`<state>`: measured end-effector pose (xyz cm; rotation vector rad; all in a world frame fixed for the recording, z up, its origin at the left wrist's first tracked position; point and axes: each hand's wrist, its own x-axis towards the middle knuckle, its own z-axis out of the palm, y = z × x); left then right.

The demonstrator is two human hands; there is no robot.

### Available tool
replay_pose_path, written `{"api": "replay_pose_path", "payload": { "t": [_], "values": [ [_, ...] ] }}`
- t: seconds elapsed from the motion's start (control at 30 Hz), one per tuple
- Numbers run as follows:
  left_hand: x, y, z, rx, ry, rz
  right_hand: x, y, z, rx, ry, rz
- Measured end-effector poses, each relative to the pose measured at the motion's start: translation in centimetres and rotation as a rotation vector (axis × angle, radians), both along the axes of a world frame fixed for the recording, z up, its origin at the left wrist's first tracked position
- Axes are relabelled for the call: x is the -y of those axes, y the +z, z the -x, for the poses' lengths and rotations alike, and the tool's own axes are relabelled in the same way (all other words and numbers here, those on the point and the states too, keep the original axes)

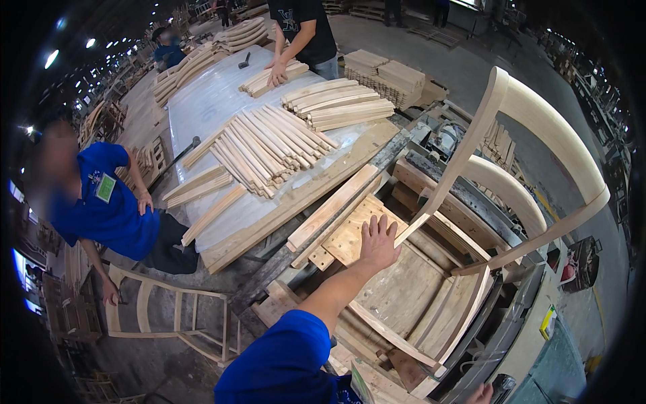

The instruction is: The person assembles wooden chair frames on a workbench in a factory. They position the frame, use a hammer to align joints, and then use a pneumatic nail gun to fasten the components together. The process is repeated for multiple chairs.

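A pale wooden chair frame [464, 168] with a curved top rail lies in a wooden fixture of a press-like machine, its back standing up at the right. My left hand [380, 244] rests with fingers spread on a plywood block [356, 229] of the fixture, its edge close to the frame's joint. At the bottom edge my right hand [480, 394] shows only in part, near a dark knob-like part [503, 384]. What its fingers do is hidden.
A long table [208, 87] ahead carries stacks of wooden slats [262, 148] and a hammer [244, 60]. At the left a person in blue [114, 202] holds another chair frame [175, 310]. A person in black [306, 34] handles slats at the table's far end.
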<state>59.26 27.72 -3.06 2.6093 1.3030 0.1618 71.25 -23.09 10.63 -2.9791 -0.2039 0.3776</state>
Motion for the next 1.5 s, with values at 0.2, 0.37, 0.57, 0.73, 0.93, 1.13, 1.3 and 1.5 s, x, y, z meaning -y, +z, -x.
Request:
{"api": "replay_pose_path", "payload": {
  "t": [0.2,0.37,0.57,0.73,0.93,1.13,1.3,1.5],
  "values": [
    [0.4,-0.3,0.6,-0.049,-0.051,-0.114,-11.4,-18.0,-6.5,-0.481,0.102,-0.817],
    [0.8,-2.3,0.3,-0.190,-0.139,-0.116,-16.2,-19.7,-8.1,-0.654,-0.267,-0.929],
    [0.6,-1.2,-1.0,-0.057,-0.261,-0.079,-14.2,-17.9,-8.6,-0.486,-0.214,-0.972],
    [1.5,2.2,-2.1,0.076,-0.179,0.429,-12.0,-10.8,-8.5,-0.360,-0.209,-0.962],
    [3.4,7.1,-1.1,0.368,-0.182,0.596,-9.4,-0.4,-7.8,-0.324,-0.168,-0.900],
    [6.2,14.9,0.8,0.723,-0.340,0.494,-4.3,7.5,-5.8,-0.206,-0.092,-0.945],
    [8.5,22.4,4.6,0.838,-0.356,0.608,-1.3,16.6,-0.8,-0.114,-0.007,-1.000],
    [12.7,31.8,7.8,1.135,-0.444,1.593,5.2,27.6,6.3,0.118,0.125,-0.990]
  ]
}}
